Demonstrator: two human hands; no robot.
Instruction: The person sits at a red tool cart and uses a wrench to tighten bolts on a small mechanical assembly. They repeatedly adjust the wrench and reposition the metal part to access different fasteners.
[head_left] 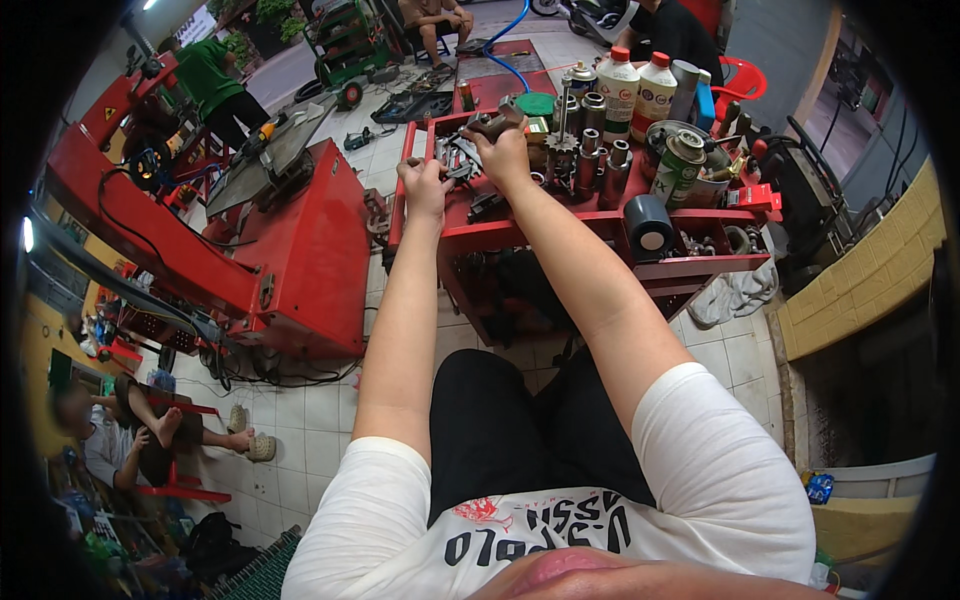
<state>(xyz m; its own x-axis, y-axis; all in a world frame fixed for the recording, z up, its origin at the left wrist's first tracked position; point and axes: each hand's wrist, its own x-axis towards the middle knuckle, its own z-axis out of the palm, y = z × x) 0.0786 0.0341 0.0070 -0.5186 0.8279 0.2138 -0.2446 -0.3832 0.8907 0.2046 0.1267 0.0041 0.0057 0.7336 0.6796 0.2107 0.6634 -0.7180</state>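
Both my arms reach forward over a red tool cart [480, 237]. My right hand [503, 155] is closed around a dark brownish metal piece [497, 123], held above the cart's top; its exact kind does not show. To the left, my left hand [425, 188] is curled in a fist at the cart's left edge, and whatever its fingers hold is hidden. Between and beyond the hands lies a heap of silvery metal tools [458, 158]. Just right of my right hand stand several upright steel sockets [588, 165] and a toothed metal wheel [560, 143].
Two white bottles with red caps [619, 90], a green-and-white can [680, 165] and a black cylinder [650, 226] crowd the cart's right side. A red machine [310, 260] stands at left. Other people are nearby: one seated low left, one in green [205, 82], others farther back.
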